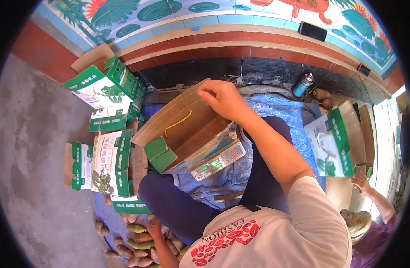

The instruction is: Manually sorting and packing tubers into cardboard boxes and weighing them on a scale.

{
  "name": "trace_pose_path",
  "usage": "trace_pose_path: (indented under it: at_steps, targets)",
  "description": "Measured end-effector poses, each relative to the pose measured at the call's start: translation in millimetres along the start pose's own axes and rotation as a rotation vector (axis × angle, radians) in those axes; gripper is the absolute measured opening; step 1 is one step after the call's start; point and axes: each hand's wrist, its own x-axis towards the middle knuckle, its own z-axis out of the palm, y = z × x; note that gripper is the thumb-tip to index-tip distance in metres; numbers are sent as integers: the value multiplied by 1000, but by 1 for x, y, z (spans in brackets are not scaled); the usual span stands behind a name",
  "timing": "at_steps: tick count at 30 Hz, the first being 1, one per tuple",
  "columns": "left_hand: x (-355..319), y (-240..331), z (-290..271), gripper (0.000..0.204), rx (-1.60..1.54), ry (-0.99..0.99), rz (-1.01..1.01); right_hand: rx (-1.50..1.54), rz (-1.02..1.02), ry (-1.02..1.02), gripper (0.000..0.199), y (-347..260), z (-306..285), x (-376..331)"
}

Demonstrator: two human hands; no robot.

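My shirt (276, 223) fills five o'clock; right fingers (206, 93) pinch the carton (194, 135) at twelve, perhaps steadying it; left fingers (153, 222), seven o'clock: can't tell.

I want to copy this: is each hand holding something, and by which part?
The right hand holds the box by its far cardboard edge. The left hand is by the vegetables; I can't tell if it holds one.

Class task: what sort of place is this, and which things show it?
Probably an informal produce-packing spot: green-and-white cardboard cartons, a silver-grey digital scale with green displays, and loose brownish root vegetables on blue plastic sheeting.
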Motion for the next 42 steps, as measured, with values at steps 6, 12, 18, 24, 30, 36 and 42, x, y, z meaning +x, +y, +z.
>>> trace_pose_path:
  at_steps: [6, 12, 18, 24, 30, 36, 42]
  targets:
    - [-29, 195, -82, 50, -313, 352, 192, 0, -50, 52, 12, -11, 5, 3]
    - [-45, 324, -81, 45, -459, 118, 463, -33, -63, 51, 12, -9, 5, -2]
    - [-53, 415, -20, 42, -100, -283, 641, -291, -129, -111, 13, 0, 8, -11]
    - [-34, 432, 60, 48, 422, -320, 696, -355, -138, -246, 15, -2, 12, -16]
    - [-15, 411, 117, 52, 600, -462, 689, -369, -129, -338, 16, -4, 9, -17]
    - [6, 386, 148, 53, 599, -583, 610, -396, -112, -414, 16, -6, 10, -15]
    - [19, 370, 147, 52, 724, -540, 756, -389, -61, -487, 19, -13, 13, -12]
